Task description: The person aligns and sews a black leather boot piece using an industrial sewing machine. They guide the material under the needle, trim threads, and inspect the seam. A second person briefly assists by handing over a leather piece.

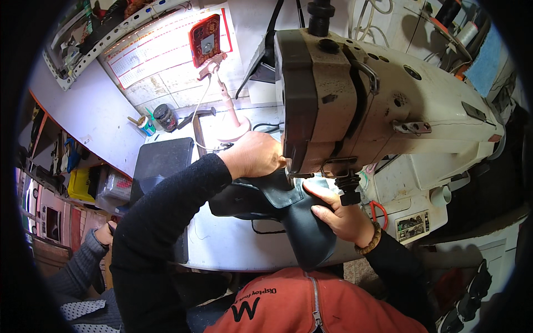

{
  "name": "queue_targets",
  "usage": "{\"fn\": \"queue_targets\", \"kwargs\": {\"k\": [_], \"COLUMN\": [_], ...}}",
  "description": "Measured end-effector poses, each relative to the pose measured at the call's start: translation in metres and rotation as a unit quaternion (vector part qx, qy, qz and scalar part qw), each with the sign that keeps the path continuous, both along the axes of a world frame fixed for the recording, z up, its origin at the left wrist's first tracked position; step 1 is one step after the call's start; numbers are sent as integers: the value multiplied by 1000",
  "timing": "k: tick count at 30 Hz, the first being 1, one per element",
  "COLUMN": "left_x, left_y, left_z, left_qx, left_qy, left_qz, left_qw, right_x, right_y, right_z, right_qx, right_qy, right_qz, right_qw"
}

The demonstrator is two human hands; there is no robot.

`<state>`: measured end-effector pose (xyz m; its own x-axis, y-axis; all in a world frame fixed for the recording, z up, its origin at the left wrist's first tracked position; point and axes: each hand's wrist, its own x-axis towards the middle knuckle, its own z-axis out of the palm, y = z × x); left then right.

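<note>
A black leather piece, folded with a stitched seam, lies under the head of a large cream sewing machine. Its lower lobe hangs toward the table's front edge. My left hand is closed against the machine head's left side, just above the leather. Its fingertips are hidden, and what they grip does not show. From the right, my right hand holds the leather close to the needle area, thumb and forefinger against it. The needle itself is mostly hidden.
A pink stand carries a red-cased phone. Behind my left arm are a hammer, a dark jar and a flat black case. Red-handled scissors lie right of my right hand. Another person's hand shows at far left.
</note>
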<state>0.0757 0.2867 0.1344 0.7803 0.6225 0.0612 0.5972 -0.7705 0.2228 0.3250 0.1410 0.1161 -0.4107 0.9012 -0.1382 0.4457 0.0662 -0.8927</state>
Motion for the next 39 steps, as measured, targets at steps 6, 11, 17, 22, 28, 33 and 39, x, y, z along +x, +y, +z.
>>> {"fn": "queue_targets", "kwargs": {"k": [6,11,17,22,28,33,39], "left_x": [-3,0,0,-1,15,15,19], "left_y": [11,29,27,22,24,27,24], "left_z": [-12,-23,-20,-6,-3,8,13], "left_qx": [65,41,152,162,214,181,179], "left_qy": [-31,-240,-227,-172,84,135,145], "left_qz": [-48,-115,-151,-161,-129,-106,-61], "left_qw": [996,963,950,958,965,968,971], "right_x": [-9,-19,-18,-17,-16,-14,-11], "right_y": [-6,-15,-16,-14,-12,-6,-2], "right_z": [-3,-5,-4,-6,-6,-9,-18], "right_qx": [14,38,19,11,3,19,74], "right_qy": [-36,-27,2,9,50,58,70], "right_qz": [-12,-38,-42,-41,-46,-64,-72], "right_qw": [999,998,999,999,998,996,992]}}
